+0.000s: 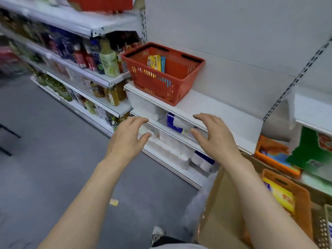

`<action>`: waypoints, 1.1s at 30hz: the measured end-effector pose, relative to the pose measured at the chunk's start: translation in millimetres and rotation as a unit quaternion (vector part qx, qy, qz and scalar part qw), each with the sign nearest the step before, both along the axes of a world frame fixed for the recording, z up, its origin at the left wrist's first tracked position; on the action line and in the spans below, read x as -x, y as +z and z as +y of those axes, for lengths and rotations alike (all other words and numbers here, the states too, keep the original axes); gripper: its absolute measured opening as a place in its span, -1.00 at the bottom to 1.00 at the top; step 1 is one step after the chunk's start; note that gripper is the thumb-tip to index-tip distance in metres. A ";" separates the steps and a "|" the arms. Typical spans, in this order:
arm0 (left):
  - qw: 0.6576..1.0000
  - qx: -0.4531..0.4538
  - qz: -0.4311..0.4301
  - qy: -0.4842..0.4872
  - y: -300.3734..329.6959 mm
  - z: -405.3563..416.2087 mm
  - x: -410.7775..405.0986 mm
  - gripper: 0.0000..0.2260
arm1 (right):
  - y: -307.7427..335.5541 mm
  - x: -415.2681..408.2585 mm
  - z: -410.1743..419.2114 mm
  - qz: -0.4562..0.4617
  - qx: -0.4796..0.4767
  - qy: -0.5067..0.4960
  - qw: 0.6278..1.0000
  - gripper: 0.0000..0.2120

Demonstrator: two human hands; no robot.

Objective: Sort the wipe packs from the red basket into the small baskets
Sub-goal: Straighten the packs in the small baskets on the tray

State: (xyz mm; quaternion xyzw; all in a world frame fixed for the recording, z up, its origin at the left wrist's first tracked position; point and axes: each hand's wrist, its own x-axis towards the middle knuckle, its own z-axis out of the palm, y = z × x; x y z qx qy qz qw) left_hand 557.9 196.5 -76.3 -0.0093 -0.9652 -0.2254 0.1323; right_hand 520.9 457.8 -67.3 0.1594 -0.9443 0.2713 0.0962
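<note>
Both my hands are in the air in front of the shelf (206,105), and they hold nothing. My left hand (128,135) has the fingers spread and a little curled. My right hand (213,135) is the same, with the thumb pointing toward the left one. They are well apart from each other.

The red basket (161,76) stands on the shelf above my hands, near the left end of it. Inside I see a few wipe packs (156,62), yellow and blue, standing upright against the back wall. My hands do not touch the basket yet.

The small baskets are low at my right: a brown basket (296,191) with a yellow pack in it, and an orange basket (276,162) further back.

I think the next step is to reach up to the red basket. The risk is that it sits close to the shelf edge; if I pull only one side, it can tip and the packs fall on the floor. Also the packs are thin and loose, so they can slip from my fingers.
</note>
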 end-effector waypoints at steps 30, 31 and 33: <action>0.982 -0.057 -0.030 -0.178 -11.4 -211.8 533.6 -0.67 | 6.5 427.1 -236.6 -0.077 -0.038 -0.170 0.982 -0.63; 0.983 -0.059 -0.036 -0.173 -14.5 -208.7 546.7 -0.67 | 1.6 446.7 -235.9 -0.082 -0.040 -0.162 0.983 -0.62; 0.983 -0.057 -0.058 -0.162 -20.3 -201.9 571.5 -0.64 | -8.6 486.6 -235.6 -0.111 -0.034 -0.148 0.982 -0.58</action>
